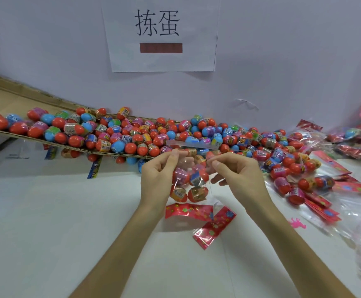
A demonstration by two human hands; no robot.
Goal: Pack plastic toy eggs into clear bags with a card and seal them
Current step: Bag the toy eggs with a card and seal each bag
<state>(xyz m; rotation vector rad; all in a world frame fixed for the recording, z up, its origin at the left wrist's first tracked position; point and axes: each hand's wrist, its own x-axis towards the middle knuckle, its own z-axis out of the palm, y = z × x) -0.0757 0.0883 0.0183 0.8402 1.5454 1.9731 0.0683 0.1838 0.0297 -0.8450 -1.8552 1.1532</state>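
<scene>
A clear bag [191, 168] with several toy eggs [196, 193] in it hangs over the white table between my hands. My left hand [161, 174] pinches the bag's upper left edge with thumb and forefinger. My right hand [238, 175] pinches the upper right edge the same way. The bag's open flap [191, 144] stands up above my fingers. Two red printed cards [188, 211] [215, 226] lie on the table just below the bag.
A big heap of loose eggs [175, 134] stretches along the wall and onto a tilted cardboard sheet [7, 97] at left. Filled bags [347, 143] and stacked red cards in sleeves [323, 207] lie at right. A pink toy [297, 223] sits nearby.
</scene>
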